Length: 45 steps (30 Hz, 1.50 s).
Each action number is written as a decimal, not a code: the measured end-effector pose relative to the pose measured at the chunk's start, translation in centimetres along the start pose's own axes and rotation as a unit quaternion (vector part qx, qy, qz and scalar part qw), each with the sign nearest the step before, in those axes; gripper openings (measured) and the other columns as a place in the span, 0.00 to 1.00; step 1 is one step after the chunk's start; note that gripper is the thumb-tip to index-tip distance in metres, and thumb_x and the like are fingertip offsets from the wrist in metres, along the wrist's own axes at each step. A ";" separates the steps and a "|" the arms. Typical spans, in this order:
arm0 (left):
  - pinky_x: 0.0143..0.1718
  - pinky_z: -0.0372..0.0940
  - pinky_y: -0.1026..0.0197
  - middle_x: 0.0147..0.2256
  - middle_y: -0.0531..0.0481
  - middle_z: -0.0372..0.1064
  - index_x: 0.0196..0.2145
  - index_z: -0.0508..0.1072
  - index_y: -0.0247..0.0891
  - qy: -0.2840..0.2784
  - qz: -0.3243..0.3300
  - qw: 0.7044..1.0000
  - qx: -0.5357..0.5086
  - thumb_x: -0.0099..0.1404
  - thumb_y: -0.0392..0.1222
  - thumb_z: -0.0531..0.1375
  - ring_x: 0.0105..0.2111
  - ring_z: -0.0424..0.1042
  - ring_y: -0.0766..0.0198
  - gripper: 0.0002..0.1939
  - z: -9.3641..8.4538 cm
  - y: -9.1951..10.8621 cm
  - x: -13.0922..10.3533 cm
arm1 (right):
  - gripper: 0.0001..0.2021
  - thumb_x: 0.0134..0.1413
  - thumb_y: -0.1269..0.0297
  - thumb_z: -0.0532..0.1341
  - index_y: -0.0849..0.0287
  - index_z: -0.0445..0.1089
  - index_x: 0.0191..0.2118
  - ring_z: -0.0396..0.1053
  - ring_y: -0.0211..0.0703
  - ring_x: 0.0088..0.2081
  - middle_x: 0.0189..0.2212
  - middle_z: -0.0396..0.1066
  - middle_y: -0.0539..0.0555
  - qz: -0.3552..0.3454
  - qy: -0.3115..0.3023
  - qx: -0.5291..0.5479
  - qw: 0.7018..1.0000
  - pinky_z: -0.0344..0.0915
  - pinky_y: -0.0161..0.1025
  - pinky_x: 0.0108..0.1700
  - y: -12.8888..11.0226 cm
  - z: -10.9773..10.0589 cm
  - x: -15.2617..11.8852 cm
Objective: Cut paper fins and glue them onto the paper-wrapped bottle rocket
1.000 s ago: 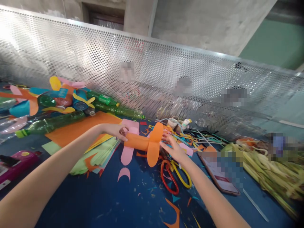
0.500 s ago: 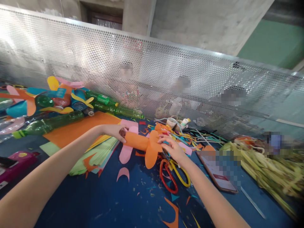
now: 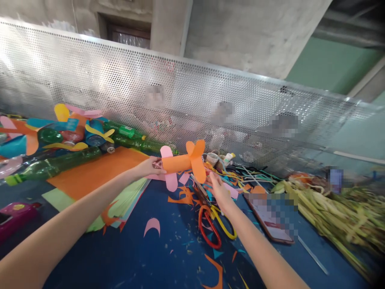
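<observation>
A toy plane (image 3: 177, 163), its body wrapped in orange paper with pink wings and orange tail pieces, is held up off the blue table. My left hand (image 3: 147, 167) grips its clear bottle-like nose end. My right hand (image 3: 219, 190) is just below and right of the orange tail, its fingers stretched out and apart, holding nothing. Scissors with one red and one yellow handle loop (image 3: 207, 226) lie beneath the right hand, blades partly among paper scraps. A pink crescent scrap (image 3: 152, 227) lies on the table in front.
Green bottles (image 3: 69, 162) and other paper-winged planes (image 3: 76, 128) crowd the left. Stacked coloured paper (image 3: 96, 172) lies near a magenta tool (image 3: 18, 216). On the right are a phone (image 3: 270, 222) and dried husks (image 3: 319, 208). A perforated metal panel (image 3: 192, 96) stands behind.
The toy plane has been lifted and turned in my left hand, its tail rising. My right hand has come off the tail and dropped slightly below it. The view has shifted a little.
</observation>
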<state>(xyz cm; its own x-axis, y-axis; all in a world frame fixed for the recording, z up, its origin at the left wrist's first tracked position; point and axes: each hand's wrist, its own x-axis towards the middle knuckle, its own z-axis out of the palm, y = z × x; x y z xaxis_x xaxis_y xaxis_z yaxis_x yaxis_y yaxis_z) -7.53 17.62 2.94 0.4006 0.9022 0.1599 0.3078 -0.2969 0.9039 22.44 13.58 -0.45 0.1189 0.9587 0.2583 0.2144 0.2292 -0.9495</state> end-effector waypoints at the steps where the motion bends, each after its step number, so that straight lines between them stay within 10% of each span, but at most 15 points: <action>1: 0.44 0.65 0.53 0.46 0.41 0.68 0.50 0.62 0.33 0.008 0.004 1.000 0.003 0.47 0.48 0.67 0.45 0.69 0.52 0.34 0.5 0.1 0.0 | 0.21 0.58 0.48 0.48 0.51 0.59 0.53 0.73 0.50 0.41 0.42 0.73 0.57 -0.006 0.002 0.003 1.000 0.72 0.48 0.41 -0.4 -0.1 -0.1; 8: 0.43 0.67 0.53 0.47 0.42 0.67 0.51 0.59 0.38 -0.036 0.043 0.998 -0.035 0.44 0.43 0.70 0.44 0.70 0.54 0.38 2.2 1.2 -0.5 | 0.38 0.45 0.57 0.65 0.48 0.47 0.60 0.67 0.48 0.49 0.51 0.64 0.56 -0.111 -0.027 0.042 0.993 0.64 0.48 0.52 -3.6 -1.3 -0.5; 22: 0.47 0.63 0.51 0.48 0.41 0.69 0.56 0.56 0.40 -0.114 0.008 0.986 -0.123 0.47 0.38 0.69 0.46 0.70 0.53 0.41 1.6 2.0 -1.3 | 0.40 0.49 0.63 0.63 0.43 0.39 0.63 0.63 0.45 0.53 0.58 0.56 0.54 -0.129 -0.101 0.068 0.984 0.62 0.46 0.54 -4.4 -1.9 -1.0; 31: 0.48 0.63 0.52 0.54 0.39 0.62 0.58 0.56 0.43 -0.171 -0.023 0.963 -0.207 0.52 0.39 0.66 0.51 0.66 0.53 0.38 1.8 2.7 -1.6 | 0.23 0.50 0.60 0.63 0.50 0.62 0.53 0.63 0.46 0.54 0.54 0.65 0.50 -0.075 -0.127 0.053 0.988 0.59 0.45 0.56 -4.2 -1.9 -1.0; 45: 0.47 0.66 0.54 0.55 0.42 0.62 0.56 0.60 0.44 -0.184 -0.052 0.953 -0.237 0.56 0.41 0.64 0.50 0.67 0.53 0.31 1.6 2.5 -1.5 | 0.15 0.46 0.60 0.65 0.55 0.70 0.42 0.71 0.49 0.44 0.43 0.73 0.52 0.010 -0.136 0.110 0.985 0.67 0.45 0.46 -3.5 -1.5 -1.1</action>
<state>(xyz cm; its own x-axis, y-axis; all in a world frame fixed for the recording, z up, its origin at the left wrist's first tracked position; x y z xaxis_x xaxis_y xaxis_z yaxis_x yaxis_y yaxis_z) -5.98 15.04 4.35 0.6909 0.7229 -0.0105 -0.0273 0.0406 0.9988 23.04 11.43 2.87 -0.1493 0.9661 0.2105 -0.0032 0.2124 -0.9772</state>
